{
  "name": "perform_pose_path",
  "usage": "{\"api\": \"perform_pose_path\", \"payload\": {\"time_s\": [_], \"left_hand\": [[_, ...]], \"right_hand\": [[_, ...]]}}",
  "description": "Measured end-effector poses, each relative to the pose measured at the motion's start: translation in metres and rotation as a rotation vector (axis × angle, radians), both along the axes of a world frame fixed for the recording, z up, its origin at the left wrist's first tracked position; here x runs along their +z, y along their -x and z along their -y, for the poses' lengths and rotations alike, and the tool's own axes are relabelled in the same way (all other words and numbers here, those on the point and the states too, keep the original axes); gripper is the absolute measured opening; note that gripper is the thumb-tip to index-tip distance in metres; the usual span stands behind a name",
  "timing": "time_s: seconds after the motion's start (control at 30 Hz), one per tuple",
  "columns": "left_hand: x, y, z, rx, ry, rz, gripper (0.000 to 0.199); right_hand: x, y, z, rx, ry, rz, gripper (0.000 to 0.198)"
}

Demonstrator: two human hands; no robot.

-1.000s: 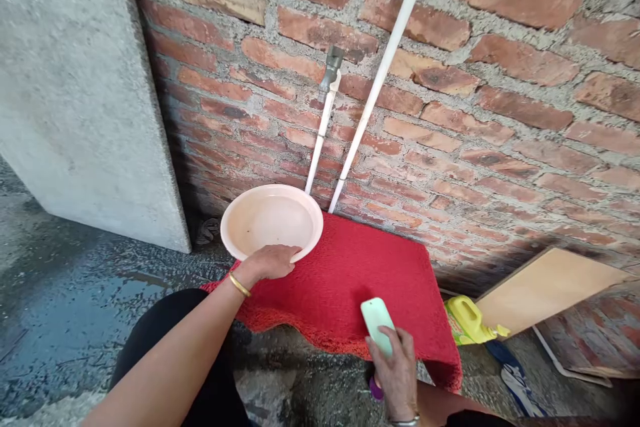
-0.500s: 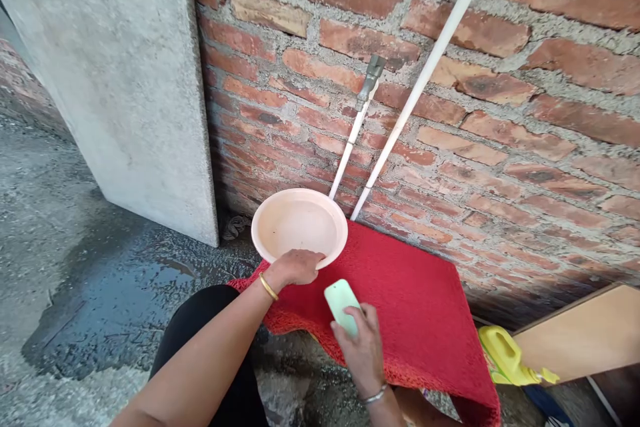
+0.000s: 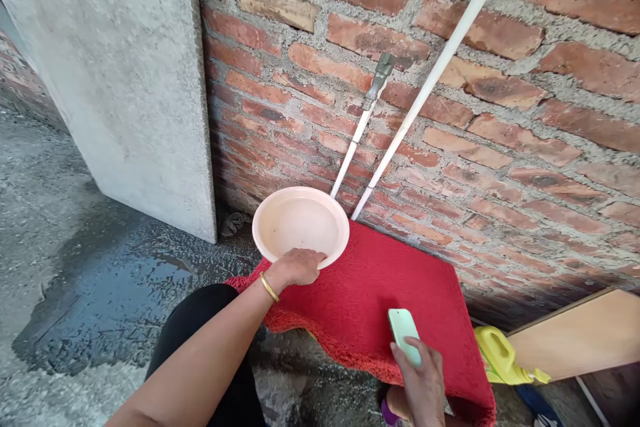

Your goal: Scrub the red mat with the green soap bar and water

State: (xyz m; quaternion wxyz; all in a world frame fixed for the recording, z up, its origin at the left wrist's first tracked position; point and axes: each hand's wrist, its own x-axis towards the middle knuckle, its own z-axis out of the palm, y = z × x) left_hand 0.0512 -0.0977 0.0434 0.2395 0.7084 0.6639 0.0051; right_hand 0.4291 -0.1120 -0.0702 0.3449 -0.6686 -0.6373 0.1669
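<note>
My left hand (image 3: pixel 296 268), with a gold bangle at the wrist, grips the near rim of a pale pink basin (image 3: pixel 305 221). The basin is tilted towards me over the far left end of a red shaggy mat (image 3: pixel 370 280); a few dark specks show inside it. Over the mat's right part, my right hand (image 3: pixel 421 373) is closed round a flat, pale green scrub brush (image 3: pixel 404 330) with a small hole at its far end. The brush's underside is mostly hidden, so I cannot tell whether it touches the mat.
Behind the mat rises a brick wall (image 3: pixel 450 173) with two white pipes (image 3: pixel 425 90). A concrete slab (image 3: pixel 145 93) stands at the left beside wet floor (image 3: pixel 120 293). At the right are a yellow jug (image 3: pixel 496 352) and a wooden board (image 3: pixel 580 333).
My right hand has moved right and towards me across the mat with the brush. The left hand stays on the basin's rim, and the basin has hardly moved.
</note>
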Motion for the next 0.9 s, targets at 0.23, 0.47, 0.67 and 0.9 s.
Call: {"api": "perform_pose_path", "payload": {"time_s": [0.23,0.47,0.67,0.9], "left_hand": [[-0.005,0.001,-0.001,0.005,-0.019,-0.01,0.057],[-0.006,0.0,0.001,-0.001,-0.045,-0.02,0.054],[-0.01,0.001,-0.001,-0.007,-0.053,-0.015,0.054],[-0.008,0.001,0.002,-0.002,-0.062,-0.03,0.054]], "right_hand": [[0.002,0.076,0.018,0.259,0.002,-0.022,0.053],[-0.006,0.073,0.021,0.295,-0.013,-0.008,0.044],[0.003,-0.01,0.007,-0.059,0.043,-0.009,0.076],[0.008,0.086,0.008,0.212,-0.035,-0.065,0.044]]}}
